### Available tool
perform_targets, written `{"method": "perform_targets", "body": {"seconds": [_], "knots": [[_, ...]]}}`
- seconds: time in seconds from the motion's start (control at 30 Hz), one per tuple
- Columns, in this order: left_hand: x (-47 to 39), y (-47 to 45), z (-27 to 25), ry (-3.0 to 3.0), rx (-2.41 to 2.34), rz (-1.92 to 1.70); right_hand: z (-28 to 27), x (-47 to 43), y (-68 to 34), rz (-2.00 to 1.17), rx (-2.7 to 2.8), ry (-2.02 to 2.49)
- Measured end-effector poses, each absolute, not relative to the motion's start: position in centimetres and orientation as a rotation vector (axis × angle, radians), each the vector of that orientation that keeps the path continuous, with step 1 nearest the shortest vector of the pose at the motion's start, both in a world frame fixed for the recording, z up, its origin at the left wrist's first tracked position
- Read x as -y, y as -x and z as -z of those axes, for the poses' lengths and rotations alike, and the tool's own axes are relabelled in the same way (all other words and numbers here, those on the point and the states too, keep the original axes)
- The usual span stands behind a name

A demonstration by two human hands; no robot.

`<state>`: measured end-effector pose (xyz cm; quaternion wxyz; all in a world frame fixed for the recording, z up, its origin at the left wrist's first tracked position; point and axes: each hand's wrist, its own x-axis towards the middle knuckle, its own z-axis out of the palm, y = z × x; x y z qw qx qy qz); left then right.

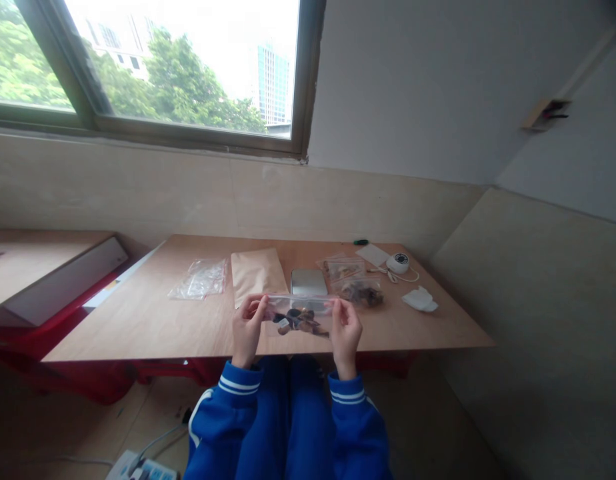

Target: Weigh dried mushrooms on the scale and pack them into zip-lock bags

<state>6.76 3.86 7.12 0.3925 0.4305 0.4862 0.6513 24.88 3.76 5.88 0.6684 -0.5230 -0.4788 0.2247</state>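
Note:
A clear zip bag (301, 321) with dark and brown pieces inside is stretched between my two hands, above the table's front edge. My left hand (249, 323) pinches its upper left corner. At the upper right corner, the fingers of my right hand (345, 327) are closed on the bag. Just behind it lie a silver flat device (309, 283), which looks like a small scale, and a brown paper pouch (258, 272). To the right of the device rest two more filled bags, a nearer one (363, 293) with dark pieces and a farther one (344, 269).
Empty clear bags (201, 279) lie on the wooden table (138, 320) at left. On the right are a white round device (398, 263) with a cable, a crumpled tissue (420, 299) and a white card (373, 255). A power strip (143, 467) sits on the floor.

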Motion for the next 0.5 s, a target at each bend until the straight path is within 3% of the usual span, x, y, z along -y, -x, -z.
{"method": "perform_targets", "body": {"seconds": [0.5], "knots": [[-3.66,-7.54,-7.00,-1.090,-1.291,-1.880,-6.69,-3.86,-24.98,-0.675,1.018,1.118]]}}
